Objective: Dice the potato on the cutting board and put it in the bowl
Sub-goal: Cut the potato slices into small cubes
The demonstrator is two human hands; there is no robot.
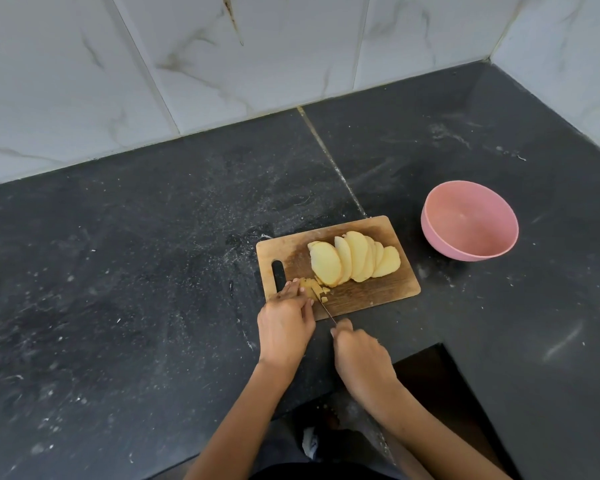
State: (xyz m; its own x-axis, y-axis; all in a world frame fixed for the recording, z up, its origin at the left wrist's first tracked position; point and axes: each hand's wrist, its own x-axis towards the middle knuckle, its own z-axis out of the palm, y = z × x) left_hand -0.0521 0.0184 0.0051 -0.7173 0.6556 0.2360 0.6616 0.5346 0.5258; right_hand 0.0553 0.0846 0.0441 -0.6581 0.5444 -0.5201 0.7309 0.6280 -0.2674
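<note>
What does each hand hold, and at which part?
Right hand grips the thin-bladed knife by its handle; left hand holds the pale potato piece from above.

Kitchen — stone counter (pixel 153 271), tiled wall (pixel 222 64)
</note>
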